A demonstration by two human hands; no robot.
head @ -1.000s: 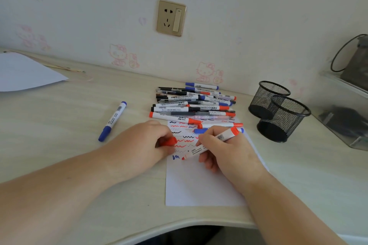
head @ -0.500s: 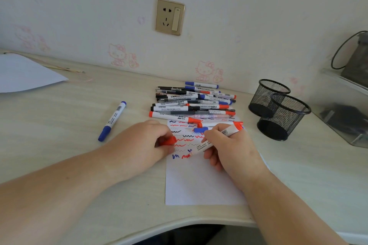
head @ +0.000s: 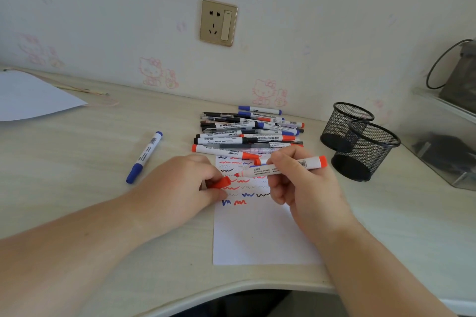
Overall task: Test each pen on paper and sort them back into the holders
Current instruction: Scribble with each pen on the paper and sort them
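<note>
The right hand pinches a red marker by its white barrel, its uncapped tip pointing left just above the paper, over rows of red, blue and black squiggles. The left hand rests at the paper's left edge, fingers curled around the red cap. A pile of pens lies behind the paper. Two black mesh holders stand to the right. A blue marker lies alone on the desk, left.

Bare pale wooden desk lies open on the left, with only one blue-capped white marker. A heap of pens blocks the back. Two black mesh cups block the right.
</note>
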